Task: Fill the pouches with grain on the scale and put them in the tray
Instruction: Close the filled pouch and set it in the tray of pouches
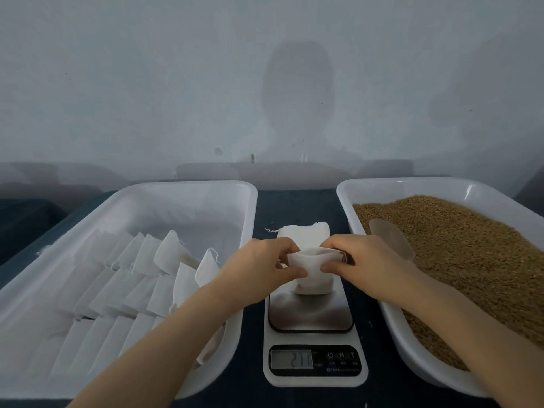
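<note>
A white cloth pouch (314, 275) stands on the steel plate of the scale (312, 313), its mouth held apart. My left hand (265, 266) pinches its left rim and my right hand (353, 260) pinches its right rim. The scale's display (292, 359) shows a reading. A stack of flat empty pouches (303, 231) lies behind the scale. The left white tray (188, 189) holds several rows of white pouches (132, 278). The right white tray (382, 301) is full of brown grain (459, 254), with a translucent scoop (391, 238) lying in it.
The trays and scale sit on a dark blue table (297, 207) against a pale wall. The two trays flank the scale closely on both sides.
</note>
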`<state>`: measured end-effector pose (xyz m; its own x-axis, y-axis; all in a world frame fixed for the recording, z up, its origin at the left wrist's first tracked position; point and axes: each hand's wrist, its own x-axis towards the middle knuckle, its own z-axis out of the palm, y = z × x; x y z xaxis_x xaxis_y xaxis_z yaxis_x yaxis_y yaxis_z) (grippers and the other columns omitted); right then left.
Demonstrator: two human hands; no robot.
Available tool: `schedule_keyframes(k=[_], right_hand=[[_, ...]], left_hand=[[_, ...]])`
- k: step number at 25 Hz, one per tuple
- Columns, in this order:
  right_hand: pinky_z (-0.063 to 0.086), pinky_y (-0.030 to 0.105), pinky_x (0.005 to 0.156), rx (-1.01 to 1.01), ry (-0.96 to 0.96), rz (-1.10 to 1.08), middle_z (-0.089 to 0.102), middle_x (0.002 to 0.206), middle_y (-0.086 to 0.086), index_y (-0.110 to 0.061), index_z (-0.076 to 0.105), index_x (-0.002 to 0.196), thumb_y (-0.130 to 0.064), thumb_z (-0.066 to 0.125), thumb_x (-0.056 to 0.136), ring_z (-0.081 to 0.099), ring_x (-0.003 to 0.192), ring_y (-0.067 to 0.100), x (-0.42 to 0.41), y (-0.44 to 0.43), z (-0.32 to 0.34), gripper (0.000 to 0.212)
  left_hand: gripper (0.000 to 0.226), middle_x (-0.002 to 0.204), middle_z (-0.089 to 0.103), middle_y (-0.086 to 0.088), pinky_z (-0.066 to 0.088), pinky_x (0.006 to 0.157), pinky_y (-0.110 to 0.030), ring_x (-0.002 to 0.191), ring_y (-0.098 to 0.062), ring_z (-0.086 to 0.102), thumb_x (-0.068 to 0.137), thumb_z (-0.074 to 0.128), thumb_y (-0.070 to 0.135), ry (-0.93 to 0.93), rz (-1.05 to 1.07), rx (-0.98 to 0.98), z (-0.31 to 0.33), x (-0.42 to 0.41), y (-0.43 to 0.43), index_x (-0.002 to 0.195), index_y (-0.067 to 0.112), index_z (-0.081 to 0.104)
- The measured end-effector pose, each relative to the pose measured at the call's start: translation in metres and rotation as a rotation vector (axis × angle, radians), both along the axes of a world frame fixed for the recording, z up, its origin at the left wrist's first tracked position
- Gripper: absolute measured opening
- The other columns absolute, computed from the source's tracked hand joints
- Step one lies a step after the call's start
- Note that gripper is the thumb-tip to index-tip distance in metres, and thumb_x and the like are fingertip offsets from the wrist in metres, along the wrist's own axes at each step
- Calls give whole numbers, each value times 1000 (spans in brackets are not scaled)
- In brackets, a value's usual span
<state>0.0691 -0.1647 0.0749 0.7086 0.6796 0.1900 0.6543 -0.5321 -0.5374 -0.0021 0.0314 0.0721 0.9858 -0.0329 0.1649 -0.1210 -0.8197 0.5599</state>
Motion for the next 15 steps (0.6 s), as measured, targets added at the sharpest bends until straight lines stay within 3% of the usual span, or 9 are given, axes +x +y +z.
schedule_keyframes(k=[3,5,8,12,15], right_hand=[[40,9,61,6,-7,8,55,68,-15,-36,59,85,-31,65,87,54,70,-10,-2,3,0,8],[40,12,56,10,-5,-10,55,66,-14,-36,58,82,-33,65,87,54,67,-8,-3,4,0,10],[41,12,56,7,21,-30,60,67,-10,-32,59,79,-32,65,87,57,66,-1,-3,6,-2,10],[39,8,58,36,46,-26,63,65,-7,-31,62,77,-26,65,88,56,61,-5,-4,7,-1,13],[40,9,59,76,71,-21,62,66,-17,-36,61,77,-29,69,84,55,61,-6,-6,7,2,12]], left_hand=[[20,60,52,18,32,54,-12,57,9,49,87,66,39,-14,47,-14,2,2,0,72,36,52],[27,56,49,15,33,49,-10,54,8,49,90,62,37,-30,75,-36,3,2,0,68,35,47],[26,55,48,13,35,50,-8,53,3,49,90,60,40,-28,79,-30,2,1,0,70,34,45],[13,62,52,15,35,56,-19,62,-3,51,82,68,46,30,44,69,0,1,-1,85,41,56],[20,54,52,14,33,52,-15,56,-4,48,85,67,38,-8,54,40,1,2,-1,68,37,56]])
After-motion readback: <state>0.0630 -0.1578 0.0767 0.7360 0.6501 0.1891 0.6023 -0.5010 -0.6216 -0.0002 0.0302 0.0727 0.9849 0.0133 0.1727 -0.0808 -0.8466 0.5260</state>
